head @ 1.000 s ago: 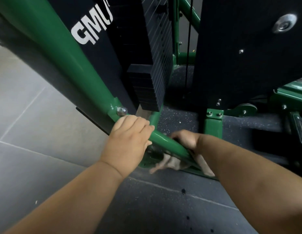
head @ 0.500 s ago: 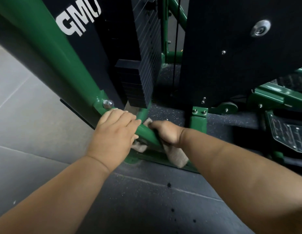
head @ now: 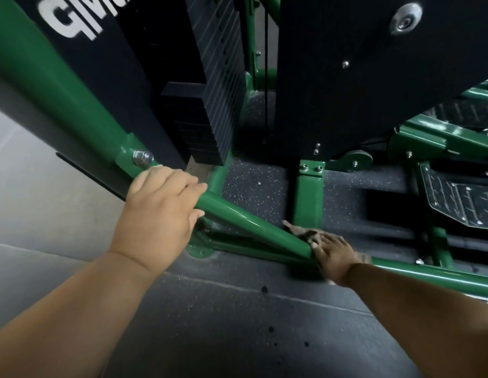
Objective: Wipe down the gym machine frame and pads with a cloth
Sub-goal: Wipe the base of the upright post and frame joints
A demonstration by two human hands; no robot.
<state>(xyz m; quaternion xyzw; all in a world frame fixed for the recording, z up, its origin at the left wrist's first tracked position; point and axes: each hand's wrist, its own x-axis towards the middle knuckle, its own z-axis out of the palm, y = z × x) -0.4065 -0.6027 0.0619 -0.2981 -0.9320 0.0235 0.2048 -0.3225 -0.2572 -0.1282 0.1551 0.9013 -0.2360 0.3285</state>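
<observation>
- Nearest, a dark rubber floor [head: 210,336] with small pale speckles and a few black spots is seen; a thin pale seam is drawn across it, and much bare floor lies below the two forearms.
- The left hand [head: 158,214] is closed around a smooth, glossy green round tube [head: 245,222]; the fingers are curled over the top of the tube and the thumb is hidden behind it.
- Just above this hand, a silver hexagonal bolt [head: 142,158] is fixed in a green collar of the frame.
- The right hand [head: 332,253] is laid with rather straight fingers on a beige cloth [head: 300,231], which is pressed against the low end of the same sloping tube, where it meets a horizontal base tube [head: 428,274]. The cloth is crumpled, and one pointed corner sticks out to the left.
- A round green foot plate [head: 200,252] is set flat on the floor under the tube.
- Behind, a short square green post [head: 308,197] stands on speckled matting, with open floor between it and the tube.
- Farther, a black weight stack [head: 210,126] with fine ribs is seen, and a matte black panel [head: 346,77] with small screws.
- At the right edge, a ribbed metal footplate [head: 466,203] is seen.
</observation>
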